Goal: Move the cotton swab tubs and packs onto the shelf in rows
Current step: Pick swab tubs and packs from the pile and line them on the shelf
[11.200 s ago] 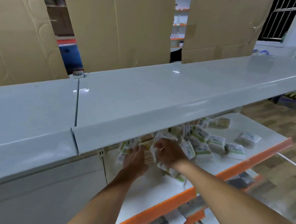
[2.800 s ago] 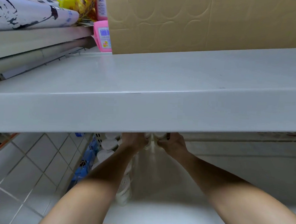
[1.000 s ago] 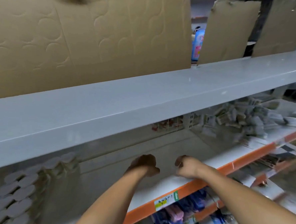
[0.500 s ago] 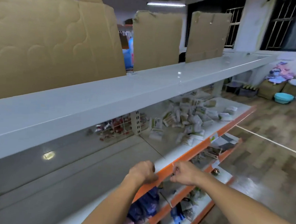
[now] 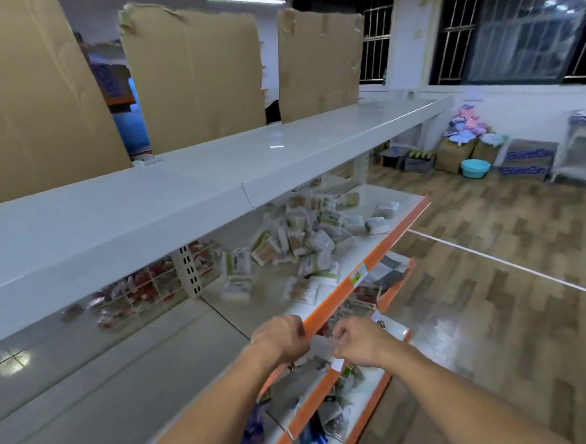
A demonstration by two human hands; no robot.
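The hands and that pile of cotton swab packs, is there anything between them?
Head view: only bare white shelf lies between the hands and the cotton swab packs.

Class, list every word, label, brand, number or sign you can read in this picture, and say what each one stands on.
No text here can be read for certain.
Cardboard box by the far wall: blue lettering on two lines, too blurred to read.
Price tag on the orange shelf edge: too small to read.
White tag on the lower shelf edge: nothing legible.
Cotton swab packs: printing blurred.

Swab packs point(image 5: 304, 236) heaped on shelf point(image 5: 382, 200), beyond both hands; cardboard sheets point(image 5: 194, 78) on top shelf point(image 5: 219, 169).
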